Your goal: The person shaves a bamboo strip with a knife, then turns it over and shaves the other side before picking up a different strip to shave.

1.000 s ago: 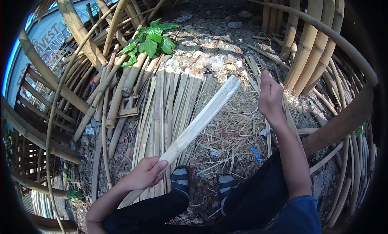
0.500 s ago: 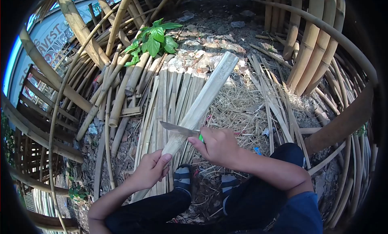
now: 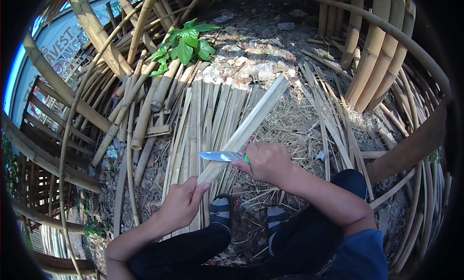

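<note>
My left hand is closed around the lower end of a split bamboo strip, which slants up and away to the right. In my right hand is a knife, its bright green handle mostly hidden by my fingers. The blade points left and lies across the strip a little above my left hand, its broad face catching the light. Beneath the strip, a row of flat bamboo slats lies on the ground in front of my feet.
Thin shavings cover the ground right of the slats, with more long strips beyond. Cut bamboo poles and a leafy green plant are at the left. Thick upright poles stand at the right.
The bamboo strip has turned, and its far end has dropped lower in view. The knife blade has tilted so its face shows brightly, and my right hand has shifted slightly right.
</note>
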A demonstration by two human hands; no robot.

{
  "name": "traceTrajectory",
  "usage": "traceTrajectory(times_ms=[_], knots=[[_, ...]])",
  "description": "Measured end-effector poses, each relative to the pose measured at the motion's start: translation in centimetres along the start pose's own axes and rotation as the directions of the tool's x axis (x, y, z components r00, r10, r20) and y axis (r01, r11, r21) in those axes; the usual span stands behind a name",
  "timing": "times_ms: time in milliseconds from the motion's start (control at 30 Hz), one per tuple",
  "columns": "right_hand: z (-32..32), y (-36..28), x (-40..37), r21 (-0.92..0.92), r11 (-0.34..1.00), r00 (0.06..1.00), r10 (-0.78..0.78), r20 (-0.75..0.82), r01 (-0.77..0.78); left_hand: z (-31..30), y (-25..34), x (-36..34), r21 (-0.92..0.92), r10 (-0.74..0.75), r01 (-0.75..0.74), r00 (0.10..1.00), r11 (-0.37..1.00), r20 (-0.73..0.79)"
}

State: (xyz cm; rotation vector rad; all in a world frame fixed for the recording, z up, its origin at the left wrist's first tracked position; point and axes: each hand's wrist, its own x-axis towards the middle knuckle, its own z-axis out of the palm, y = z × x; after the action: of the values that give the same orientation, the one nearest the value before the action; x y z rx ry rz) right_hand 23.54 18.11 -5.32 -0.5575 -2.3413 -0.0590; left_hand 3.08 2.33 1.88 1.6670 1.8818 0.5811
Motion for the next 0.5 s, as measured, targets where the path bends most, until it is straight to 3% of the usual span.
traceTrajectory(times_ms=[500], knots=[[0.7, 2.7, -0.5, -0.14, 0.984, 0.992, -0.114, -0.046, 0.106, -0.3, -0.6, -0.1, 0.021, 0.012, -0.013, 1.0, 1.0, 0.02]])
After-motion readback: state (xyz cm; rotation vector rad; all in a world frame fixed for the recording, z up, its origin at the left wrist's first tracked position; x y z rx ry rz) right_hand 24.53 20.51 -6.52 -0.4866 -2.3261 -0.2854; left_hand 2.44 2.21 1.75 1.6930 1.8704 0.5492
